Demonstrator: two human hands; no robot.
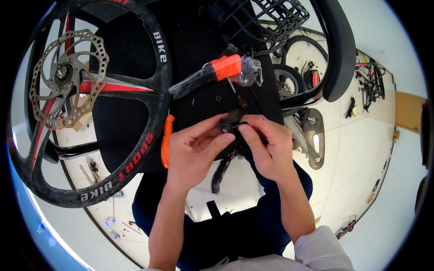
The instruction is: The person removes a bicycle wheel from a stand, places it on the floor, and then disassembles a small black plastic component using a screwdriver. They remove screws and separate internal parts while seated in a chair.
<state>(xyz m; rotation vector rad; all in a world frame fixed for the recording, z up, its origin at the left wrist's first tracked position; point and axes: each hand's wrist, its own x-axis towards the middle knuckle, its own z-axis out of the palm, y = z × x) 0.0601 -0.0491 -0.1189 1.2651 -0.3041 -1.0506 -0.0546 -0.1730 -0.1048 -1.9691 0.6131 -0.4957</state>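
Note:
Both hands work on a small dark metal bike part [233,118] above the front of a black chair seat. My left hand [194,151] pinches its left side between thumb and fingers. From the right, my right hand [269,144] grips it, thumb bent against it. The fingers hide much of the part, and its exact kind is unclear. Just beyond it is a rusty bolt-like piece [244,105]. Below the hands hangs a black lever-shaped arm [220,176]; whether it joins the held part I cannot tell. An orange tool handle [167,141] lies left of my left hand.
A spoked bike wheel [162,90] with a brake disc [100,49] stands at left. On the chair seat [190,110] lie a plastic-wrapped bundle with an orange band [226,67] and a rusty nut [219,98]. A black basket [285,22] is beyond; a chair armrest [339,58] curves at right.

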